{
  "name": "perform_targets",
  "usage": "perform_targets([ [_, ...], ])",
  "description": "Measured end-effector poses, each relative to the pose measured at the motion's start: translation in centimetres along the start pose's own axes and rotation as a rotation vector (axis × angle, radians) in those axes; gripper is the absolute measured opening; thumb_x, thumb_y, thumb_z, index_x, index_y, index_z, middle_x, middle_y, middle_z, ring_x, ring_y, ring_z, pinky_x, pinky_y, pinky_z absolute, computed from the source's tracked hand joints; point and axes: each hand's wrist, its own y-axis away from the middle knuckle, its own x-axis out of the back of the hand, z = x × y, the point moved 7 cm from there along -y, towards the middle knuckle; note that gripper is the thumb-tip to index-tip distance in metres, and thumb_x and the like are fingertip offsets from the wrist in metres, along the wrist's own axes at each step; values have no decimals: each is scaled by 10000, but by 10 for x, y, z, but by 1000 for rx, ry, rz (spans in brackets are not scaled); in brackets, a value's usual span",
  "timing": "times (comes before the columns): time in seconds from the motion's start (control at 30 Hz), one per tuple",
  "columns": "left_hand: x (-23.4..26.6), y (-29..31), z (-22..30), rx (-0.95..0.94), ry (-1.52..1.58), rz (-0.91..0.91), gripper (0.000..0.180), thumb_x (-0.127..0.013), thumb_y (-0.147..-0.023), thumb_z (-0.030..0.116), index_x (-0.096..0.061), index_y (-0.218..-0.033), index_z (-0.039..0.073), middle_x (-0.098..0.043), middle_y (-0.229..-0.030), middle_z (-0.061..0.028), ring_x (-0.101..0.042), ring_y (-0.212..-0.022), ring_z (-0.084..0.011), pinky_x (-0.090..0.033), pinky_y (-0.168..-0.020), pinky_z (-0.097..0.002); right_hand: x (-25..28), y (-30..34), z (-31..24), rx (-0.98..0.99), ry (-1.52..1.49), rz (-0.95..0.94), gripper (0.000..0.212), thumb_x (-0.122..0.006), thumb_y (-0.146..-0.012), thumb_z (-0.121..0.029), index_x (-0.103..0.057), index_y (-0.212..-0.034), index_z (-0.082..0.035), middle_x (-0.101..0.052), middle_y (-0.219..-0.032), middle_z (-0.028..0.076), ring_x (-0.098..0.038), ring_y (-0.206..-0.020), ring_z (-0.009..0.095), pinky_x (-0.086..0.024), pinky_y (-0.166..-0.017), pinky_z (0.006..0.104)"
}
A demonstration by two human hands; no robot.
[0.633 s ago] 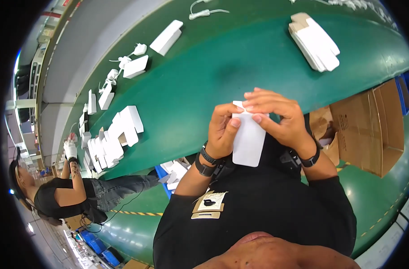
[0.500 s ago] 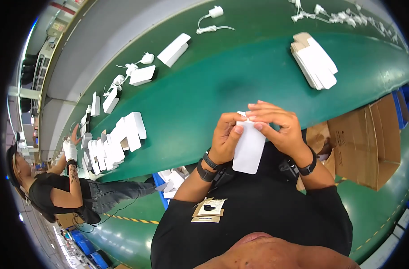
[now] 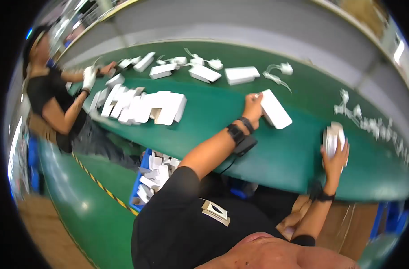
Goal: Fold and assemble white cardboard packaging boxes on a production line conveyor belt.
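Observation:
Over the green table, my left hand (image 3: 253,110) is closed on the near-left edge of a white carton box (image 3: 277,110), which tilts with its flat face upward. Some of that hand's fingers are hidden by the box. To the right, my right hand (image 3: 334,159) lies on a stack of flattened white cartons (image 3: 334,131). Its fingers are spread over the stack, with the thumb at the left side. Brownish inner flaps show at the far end of the stack.
White chargers with cables (image 3: 285,68) and white boxes (image 3: 241,75) line the far side. Tangled cables (image 3: 377,127) lie at right. Many white cartons (image 3: 168,105) crowd the left, near a co-worker (image 3: 56,96). A blue bin (image 3: 139,190) of white pieces stands below.
My hands have parted. The left hand has carried the white box forward over the table; the right has let go of it and moved right onto the carton stack. The view has turned.

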Motion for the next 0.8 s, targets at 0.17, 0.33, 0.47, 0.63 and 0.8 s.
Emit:
perform_targets([
  [0.17,-2,-89,-1,-19,214,34,376,-641,-941,295,-466,-1208,96,-547,-1066,-68,-538,-933,-163,-487,-777,-350,-44,-30,62,-75,25,-196,915,-791,-710,-550,-431,-1477,-204,-369,-1522,255,-355,-1386,450,-300,-1128,532],
  [0.33,-9,-67,-1,-147,57,144,330,-625,-945,251,-495,-1213,108,-549,-1112,-47,-533,-1005,-163,-467,-825,-352,-5,-45,45,-220,-43,-334,831,-808,-728,-485,-506,-1420,-138,-419,-1495,239,-392,-1376,424,-323,-1120,513],
  [0.47,-32,60,37,28,229,-205,277,-587,-973,200,-512,-1225,112,-569,-1193,-53,-544,-1072,-176,-455,-885,-342,10,-26,60,-117,-327,-58,638,-775,-812,-406,-608,-1284,-12,-621,-1258,236,-597,-1170,377,-463,-996,414],
  [0.63,-55,153,42,187,183,-665,211,-561,-1001,195,-546,-1181,86,-590,-1270,-96,-588,-1106,-190,-488,-887,-326,75,-30,-9,-59,24,209,293,-620,-946,-199,-690,-1143,7,-712,-1047,196,-674,-953,361,-526,-882,390],
  [0.8,-92,190,46,-6,31,-746,476,-619,-972,291,-467,-1366,72,-519,-1384,-150,-536,-1226,-253,-446,-1001,-387,132,2,-117,80,-136,365,160,-635,-900,-72,-711,-1041,-58,-717,-987,137,-679,-886,322,-532,-806,410],
])
